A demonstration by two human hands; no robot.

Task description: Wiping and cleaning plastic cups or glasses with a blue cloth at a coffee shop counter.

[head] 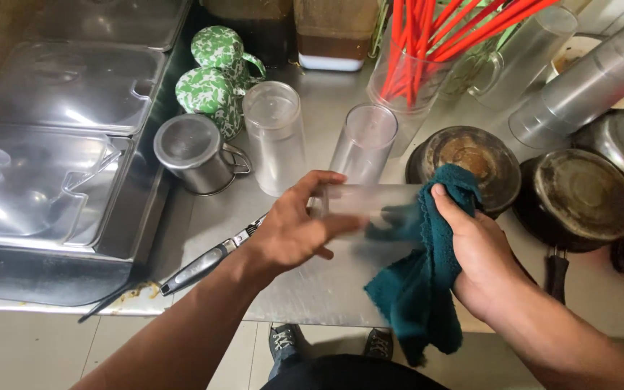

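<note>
My left hand grips a clear plastic tumbler that lies on its side above the steel counter. My right hand holds a dark green cloth; part of the cloth is pushed into the tumbler's mouth and the rest hangs down over the counter's front edge. Both hands meet over the middle of the counter.
Two clear tumblers stand upside down behind my hands. A lidded steel mug and two green patterned mugs are at the left. Blackened pans lie at the right, red straws stand at the back, lidded steel trays on the far left.
</note>
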